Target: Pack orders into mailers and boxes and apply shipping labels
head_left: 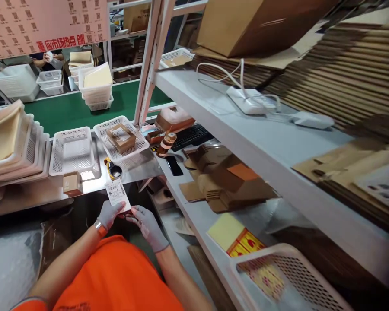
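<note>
Both my hands wear grey gloves and meet low at the centre, in front of my orange shirt. My left hand (109, 214) pinches the lower edge of a white printed shipping label (117, 193), which stands up from my fingers. My right hand (147, 223) is closed on the same label's lower right corner. Just above the label lies a handheld scanner (113, 169) with a yellow band on the steel bench. A small brown carton (71, 183) sits to its left.
Two white mesh baskets (71, 150) sit on the bench, one holding a labelled carton (121, 137). Stacked baskets stand at left and on the green conveyor (68, 111). Right shelves carry flat cardboard, a tape roll (167, 143), keyboard (191, 135), phone and yellow sheets. Another person's hands show far back left.
</note>
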A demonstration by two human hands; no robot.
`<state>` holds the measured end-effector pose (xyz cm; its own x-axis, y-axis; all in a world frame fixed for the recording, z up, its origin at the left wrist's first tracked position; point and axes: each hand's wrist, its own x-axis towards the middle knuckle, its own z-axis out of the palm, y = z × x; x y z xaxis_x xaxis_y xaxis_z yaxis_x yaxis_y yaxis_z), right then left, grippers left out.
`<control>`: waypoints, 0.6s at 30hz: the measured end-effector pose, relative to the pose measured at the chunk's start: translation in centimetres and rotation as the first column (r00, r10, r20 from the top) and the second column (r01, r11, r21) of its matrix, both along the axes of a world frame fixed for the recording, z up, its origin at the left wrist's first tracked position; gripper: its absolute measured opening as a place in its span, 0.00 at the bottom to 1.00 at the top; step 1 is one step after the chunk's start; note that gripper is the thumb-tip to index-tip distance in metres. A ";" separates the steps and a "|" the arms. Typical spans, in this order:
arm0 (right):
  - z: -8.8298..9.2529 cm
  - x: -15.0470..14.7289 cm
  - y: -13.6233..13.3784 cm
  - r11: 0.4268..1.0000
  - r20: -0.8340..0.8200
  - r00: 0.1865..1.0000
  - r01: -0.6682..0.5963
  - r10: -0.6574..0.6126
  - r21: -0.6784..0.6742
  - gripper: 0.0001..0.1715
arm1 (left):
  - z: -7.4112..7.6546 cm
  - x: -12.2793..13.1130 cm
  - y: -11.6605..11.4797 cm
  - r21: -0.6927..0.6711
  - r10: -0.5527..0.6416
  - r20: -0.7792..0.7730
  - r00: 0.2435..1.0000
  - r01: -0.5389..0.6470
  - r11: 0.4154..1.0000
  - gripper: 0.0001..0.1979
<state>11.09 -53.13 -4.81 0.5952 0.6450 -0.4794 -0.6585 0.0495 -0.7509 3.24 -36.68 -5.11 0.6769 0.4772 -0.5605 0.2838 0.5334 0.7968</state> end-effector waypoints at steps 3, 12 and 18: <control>-0.3 0.1 -0.8 1.000 0.006 1.000 0.009 -0.009 -0.004 0.35 | 0.3 0.2 -0.9 -0.008 -0.009 -0.005 1.000 0.009 1.000 0.19; -1.0 0.4 -2.0 0.999 -0.012 0.999 0.046 -0.045 0.027 0.31 | 0.2 0.9 -1.9 0.010 -0.037 0.003 0.999 0.037 0.999 0.21; -0.9 0.5 -1.5 0.998 -0.032 0.998 0.056 -0.055 0.034 0.31 | -0.3 0.8 -1.5 0.024 -0.013 -0.002 1.000 0.013 1.000 0.21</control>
<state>11.55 -54.63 -5.73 0.6155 0.6282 -0.4760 -0.6771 0.1123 -0.7272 4.07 -38.20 -5.39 0.6819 0.4815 -0.5506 0.2923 0.5107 0.8086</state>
